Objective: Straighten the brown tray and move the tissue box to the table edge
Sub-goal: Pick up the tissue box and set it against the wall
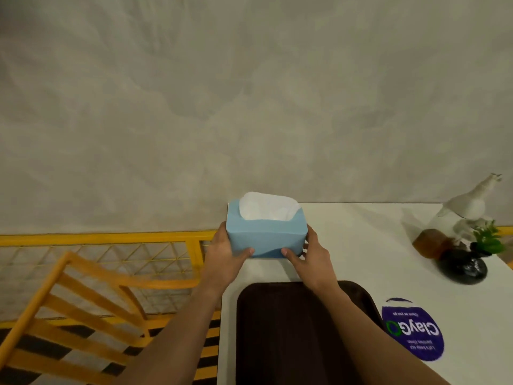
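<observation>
Both hands, left hand (226,252) and right hand (308,257), clamp the blue tissue box (265,236) at the white table (361,245) far corner, beyond the brown tray (291,329), which looks squared already.

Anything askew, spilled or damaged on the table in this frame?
Nothing stands out. The tissue box is held between the left hand and right hand at the table's far left corner; the brown tray looks square to the edge.
</observation>
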